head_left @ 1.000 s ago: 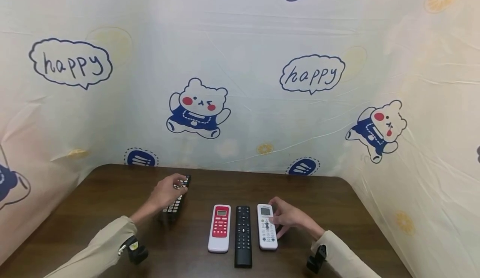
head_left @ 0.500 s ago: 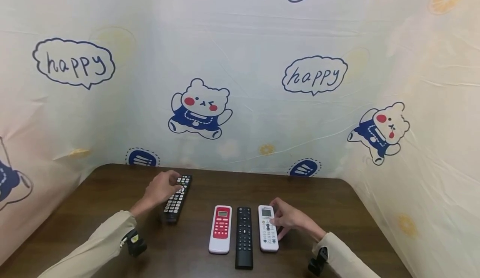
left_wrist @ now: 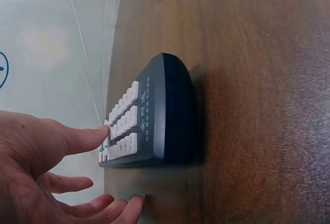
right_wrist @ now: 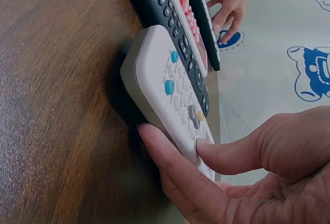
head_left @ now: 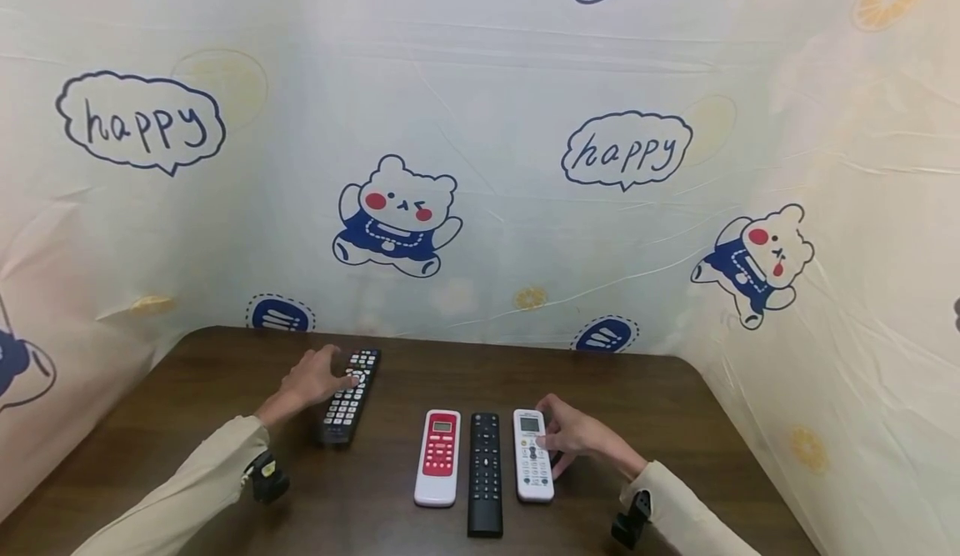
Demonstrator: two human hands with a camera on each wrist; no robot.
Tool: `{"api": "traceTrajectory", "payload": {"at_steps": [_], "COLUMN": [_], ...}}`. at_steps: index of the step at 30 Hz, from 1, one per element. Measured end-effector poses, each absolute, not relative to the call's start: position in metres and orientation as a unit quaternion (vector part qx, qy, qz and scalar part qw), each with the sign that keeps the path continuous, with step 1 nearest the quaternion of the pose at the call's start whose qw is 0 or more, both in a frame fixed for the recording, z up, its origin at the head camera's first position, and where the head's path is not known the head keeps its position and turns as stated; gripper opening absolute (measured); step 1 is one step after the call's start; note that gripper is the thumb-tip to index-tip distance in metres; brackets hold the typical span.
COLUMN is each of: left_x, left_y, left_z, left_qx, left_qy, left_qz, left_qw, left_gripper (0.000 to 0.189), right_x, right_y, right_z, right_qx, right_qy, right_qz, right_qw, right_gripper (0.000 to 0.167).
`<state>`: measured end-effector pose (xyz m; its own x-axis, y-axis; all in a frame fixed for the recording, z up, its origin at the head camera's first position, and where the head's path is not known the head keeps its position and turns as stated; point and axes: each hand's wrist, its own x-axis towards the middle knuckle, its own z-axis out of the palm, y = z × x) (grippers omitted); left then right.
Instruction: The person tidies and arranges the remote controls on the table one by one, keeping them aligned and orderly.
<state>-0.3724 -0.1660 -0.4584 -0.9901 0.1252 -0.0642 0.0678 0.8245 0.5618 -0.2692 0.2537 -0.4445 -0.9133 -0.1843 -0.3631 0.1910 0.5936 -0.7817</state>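
Observation:
A black remote control with white buttons [head_left: 347, 406] lies slanted at the table's left. Over it my left hand [head_left: 310, 379] has its fingers spread off the side; the thumb [left_wrist: 85, 140] is at the buttons, and whether it touches them I cannot tell. On the right, a white remote control [head_left: 534, 477] lies face up. My right hand [head_left: 581, 433] holds it by its right side, thumb [right_wrist: 232, 154] on the face and fingers along the edge. Between them lie a red and white remote control [head_left: 437, 489] and a long black remote control [head_left: 486, 518], side by side.
The brown wooden table [head_left: 397, 523] reaches back to a pale curtain [head_left: 510, 231] printed with bears and the word happy. That curtain also runs down both sides. A small black wrist camera [head_left: 267, 479] sits on the left sleeve, another on the right.
My left hand has drawn back leftward off the black remote with white buttons, its fingers spreading, so more of the buttons show. The right hand stays on the white remote control.

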Motion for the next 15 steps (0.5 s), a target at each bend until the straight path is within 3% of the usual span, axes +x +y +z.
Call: {"api": "traceTrajectory", "payload": {"at_steps": [15], "left_x": [-0.372], "left_y": [-0.1599], "left_z": [-0.4605], "left_qx": [0.059], "left_qy": [0.946], "left_qz": [0.31], "left_qw": [0.077], "left_gripper": [0.071], "right_x": [-0.2697], "right_y": [0.2533], "right_z": [-0.4446], "right_qx": [0.007], "right_qy": [0.868], "right_qz": [-0.449], "right_qw": [0.211], "right_gripper": [0.048]}}
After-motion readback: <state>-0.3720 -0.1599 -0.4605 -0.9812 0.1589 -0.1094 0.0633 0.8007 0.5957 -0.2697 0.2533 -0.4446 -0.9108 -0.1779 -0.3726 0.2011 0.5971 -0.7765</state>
